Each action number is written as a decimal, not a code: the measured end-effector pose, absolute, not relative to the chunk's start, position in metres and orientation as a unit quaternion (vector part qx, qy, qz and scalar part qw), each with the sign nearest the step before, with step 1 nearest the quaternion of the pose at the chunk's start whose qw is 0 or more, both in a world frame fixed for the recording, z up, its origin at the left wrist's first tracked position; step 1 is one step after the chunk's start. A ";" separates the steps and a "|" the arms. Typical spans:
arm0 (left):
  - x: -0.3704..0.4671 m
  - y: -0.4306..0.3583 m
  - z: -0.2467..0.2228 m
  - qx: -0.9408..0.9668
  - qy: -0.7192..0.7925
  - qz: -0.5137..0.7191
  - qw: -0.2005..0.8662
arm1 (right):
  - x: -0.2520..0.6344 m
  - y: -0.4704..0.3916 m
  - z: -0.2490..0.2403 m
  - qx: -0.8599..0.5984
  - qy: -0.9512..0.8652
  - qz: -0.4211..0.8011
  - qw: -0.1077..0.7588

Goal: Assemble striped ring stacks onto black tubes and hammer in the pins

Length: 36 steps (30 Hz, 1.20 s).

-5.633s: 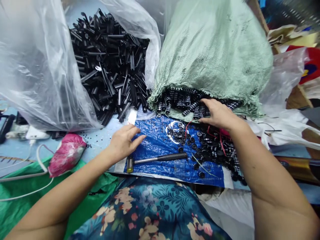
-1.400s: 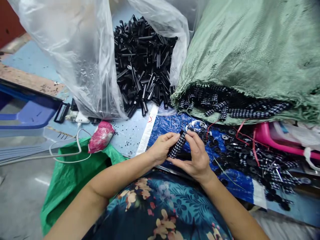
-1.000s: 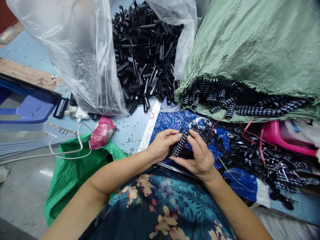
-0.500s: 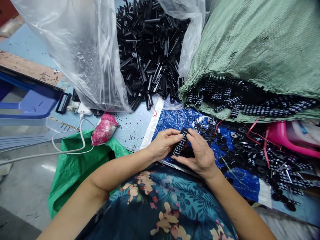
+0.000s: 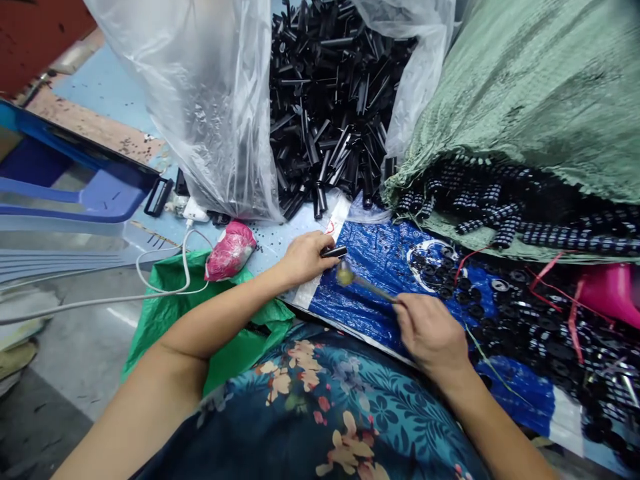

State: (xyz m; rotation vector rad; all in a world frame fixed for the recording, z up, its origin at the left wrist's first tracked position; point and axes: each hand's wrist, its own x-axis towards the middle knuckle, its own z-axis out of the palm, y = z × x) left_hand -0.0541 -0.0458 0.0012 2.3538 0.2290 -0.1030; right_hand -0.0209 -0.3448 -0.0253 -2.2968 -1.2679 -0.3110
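My left hand pins a small black part flat on the blue tarp, fingers pinched round its near end; the part sits at the tarp's left edge, by the white strip; my right hand is clenched on the hammer, grip hidden in my fist, head blurred & hanging just beside the part, can't tell if it touches; black round bits lie scattered on the tarp to the right; behind, a clear bag spills black tubes; the green woven sack gapes w/ black-and-white studded strips; pink wad sits on the green sheet left of my wrist.
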 end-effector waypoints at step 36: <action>-0.027 0.009 0.038 0.943 0.180 0.047 0.276 | 0.014 -0.321 -0.017 -0.840 -0.440 -0.076 0.309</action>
